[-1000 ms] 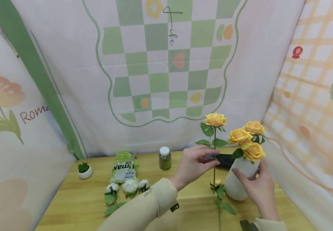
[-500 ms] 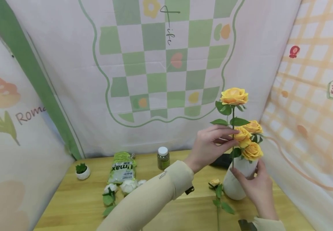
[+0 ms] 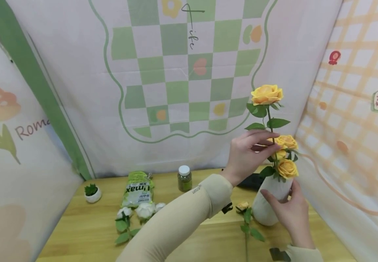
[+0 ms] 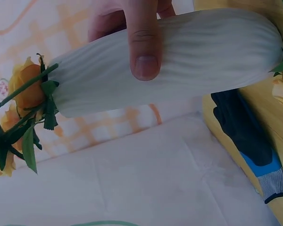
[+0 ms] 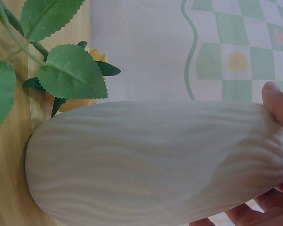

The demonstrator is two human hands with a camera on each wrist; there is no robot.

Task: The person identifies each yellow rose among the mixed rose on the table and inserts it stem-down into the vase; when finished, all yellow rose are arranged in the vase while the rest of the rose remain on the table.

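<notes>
Yel rose abv L grip, stem pinched.

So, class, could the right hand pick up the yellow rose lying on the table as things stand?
Probably not without letting go: the right hand holds the vase, though nothing covers the lying rose beside it.

Wooden tabletop, green-checked white back cloth, orange-plaid right-hand cloth

Passage between bag and jar, loose rose and glove obstructing near vase
</notes>
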